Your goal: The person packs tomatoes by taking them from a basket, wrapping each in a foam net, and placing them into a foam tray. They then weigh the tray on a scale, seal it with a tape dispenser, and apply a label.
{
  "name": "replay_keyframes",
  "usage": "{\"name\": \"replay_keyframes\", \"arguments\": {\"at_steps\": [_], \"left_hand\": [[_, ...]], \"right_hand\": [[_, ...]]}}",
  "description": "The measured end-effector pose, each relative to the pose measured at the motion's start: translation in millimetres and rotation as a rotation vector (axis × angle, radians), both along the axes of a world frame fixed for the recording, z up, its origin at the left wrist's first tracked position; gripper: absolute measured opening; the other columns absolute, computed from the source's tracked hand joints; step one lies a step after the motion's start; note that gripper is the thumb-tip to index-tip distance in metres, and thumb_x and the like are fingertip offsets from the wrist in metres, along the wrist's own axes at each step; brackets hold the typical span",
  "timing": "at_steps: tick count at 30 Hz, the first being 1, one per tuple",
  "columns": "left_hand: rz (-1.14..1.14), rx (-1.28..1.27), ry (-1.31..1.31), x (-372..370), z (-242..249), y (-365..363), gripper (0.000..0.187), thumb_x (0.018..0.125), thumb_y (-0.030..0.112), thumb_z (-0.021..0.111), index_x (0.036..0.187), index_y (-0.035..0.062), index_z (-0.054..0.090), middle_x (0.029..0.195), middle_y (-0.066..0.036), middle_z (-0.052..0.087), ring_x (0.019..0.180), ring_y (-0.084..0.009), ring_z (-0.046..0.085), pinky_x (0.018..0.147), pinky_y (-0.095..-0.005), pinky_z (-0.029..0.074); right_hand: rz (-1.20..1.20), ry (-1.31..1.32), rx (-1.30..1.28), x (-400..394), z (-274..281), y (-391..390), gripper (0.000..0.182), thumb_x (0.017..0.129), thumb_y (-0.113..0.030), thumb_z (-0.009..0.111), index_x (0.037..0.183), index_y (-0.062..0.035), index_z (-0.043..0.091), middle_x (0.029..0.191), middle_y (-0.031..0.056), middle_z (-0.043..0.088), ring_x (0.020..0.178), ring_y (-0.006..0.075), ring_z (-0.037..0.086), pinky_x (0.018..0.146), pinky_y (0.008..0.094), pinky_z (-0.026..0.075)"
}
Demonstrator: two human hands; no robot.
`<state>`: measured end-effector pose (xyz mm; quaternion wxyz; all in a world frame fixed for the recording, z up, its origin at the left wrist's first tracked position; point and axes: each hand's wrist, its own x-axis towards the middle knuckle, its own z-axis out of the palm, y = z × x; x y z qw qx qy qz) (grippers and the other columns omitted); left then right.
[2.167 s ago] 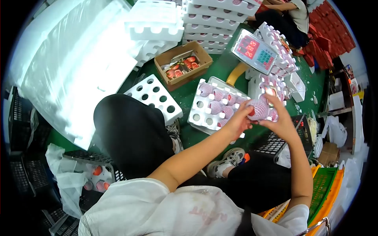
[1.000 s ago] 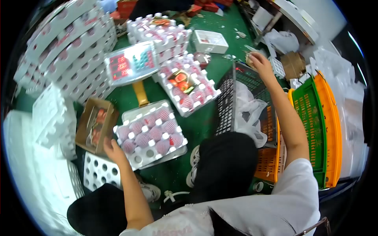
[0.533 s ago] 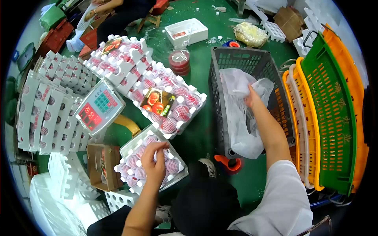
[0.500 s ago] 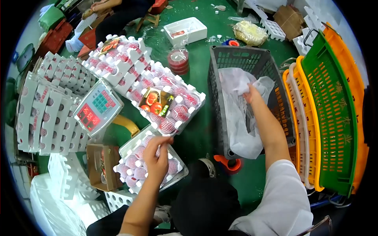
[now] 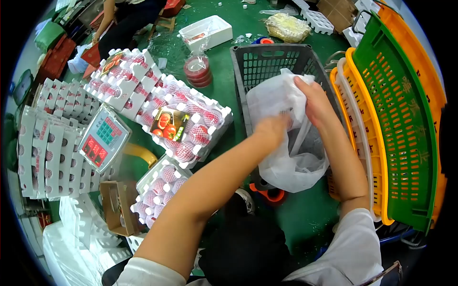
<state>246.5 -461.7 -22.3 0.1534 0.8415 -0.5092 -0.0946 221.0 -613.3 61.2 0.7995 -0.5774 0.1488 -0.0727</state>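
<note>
My right hand (image 5: 312, 97) grips the upper edge of a translucent white plastic bag (image 5: 300, 167) with its fingers wrapped round it. The bag hangs partly over the near end of a black plastic crate (image 5: 272, 51), with its upper part raised inside. My left hand (image 5: 272, 131) is at the left side of the bag. Motion smears it, so its fingers do not show clearly. Below my left forearm is a foam tray of fruit in net sleeves (image 5: 164, 180). A larger stack of netted fruit bears a picture card (image 5: 170, 125).
A digital scale (image 5: 105, 136) with red digits stands left of the fruit. Several stacked foam trays (image 5: 52, 148) lie further left. Green and orange baskets (image 5: 400, 124) lean at the right. Red tape rolls (image 5: 197, 71) and a white foam box (image 5: 207, 32) lie ahead. Another person sits at the upper left.
My left hand has moved right from the fruit tray to the bag. My right hand has raised the bag's upper part. The view has shifted slightly.
</note>
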Motion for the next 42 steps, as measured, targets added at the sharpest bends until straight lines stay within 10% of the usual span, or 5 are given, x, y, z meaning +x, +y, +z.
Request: {"name": "replay_keyframes", "arguments": {"at_steps": [8, 11, 19, 26, 42], "left_hand": [[0.155, -0.395, -0.332, 80, 40, 66, 0.009, 0.077, 0.003, 0.059, 0.074, 0.0037, 0.067, 0.081, -0.017, 0.068, 0.077, -0.0275, 0.067, 0.068, -0.0382, 0.053], [0.592, -0.715, 0.577, 133, 9, 122, 0.013, 0.079, -0.005, 0.052, 0.071, 0.002, 0.061, 0.076, -0.01, 0.065, 0.071, -0.0196, 0.061, 0.066, -0.0295, 0.048], [0.856, -0.725, 1.008, 93, -14, 139, 0.019, 0.085, -0.004, 0.048, 0.075, 0.0072, 0.06, 0.073, 0.001, 0.058, 0.061, -0.0092, 0.053, 0.057, -0.022, 0.043], [0.764, -0.8, 0.389, 53, -8, 137, 0.022, 0.087, 0.0, 0.052, 0.107, 0.0015, 0.062, 0.124, -0.021, 0.053, 0.107, -0.0274, 0.059, 0.085, -0.0318, 0.05], [0.477, -1.367, 1.346, -136, 128, 208, 0.072, 0.101, 0.022, 0.055, 0.158, 0.0139, 0.011, 0.146, -0.01, 0.042, 0.118, -0.0168, 0.054, 0.09, -0.0325, 0.052]], "right_hand": [[0.22, -0.05, 0.405, 47, -78, -126, 0.023, 0.087, -0.018, 0.066, 0.106, -0.005, 0.067, 0.116, 0.0153, 0.068, 0.114, 0.0313, 0.062, 0.095, 0.041, 0.046], [0.366, 0.553, -1.45, 44, -104, -118, 0.033, 0.085, -0.022, 0.066, 0.104, 0.0046, 0.063, 0.114, 0.0261, 0.066, 0.11, 0.0283, 0.065, 0.09, 0.042, 0.051], [0.249, 0.428, 0.283, 53, -147, -105, 0.052, 0.086, -0.045, 0.066, 0.113, 0.0, 0.064, 0.105, 0.018, 0.07, 0.1, 0.0237, 0.068, 0.081, 0.0377, 0.054], [0.266, 0.357, -1.528, 32, -278, -53, 0.062, 0.07, -0.027, 0.074, 0.125, -0.0035, 0.06, 0.123, 0.0236, 0.062, 0.115, 0.0384, 0.059, 0.097, 0.0422, 0.047], [0.875, -0.29, -0.403, -80, 91, 164, 0.091, 0.069, -0.014, 0.084, 0.145, -0.0018, 0.036, 0.149, 0.0137, 0.039, 0.139, 0.0238, 0.037, 0.116, 0.035, 0.027]]}}
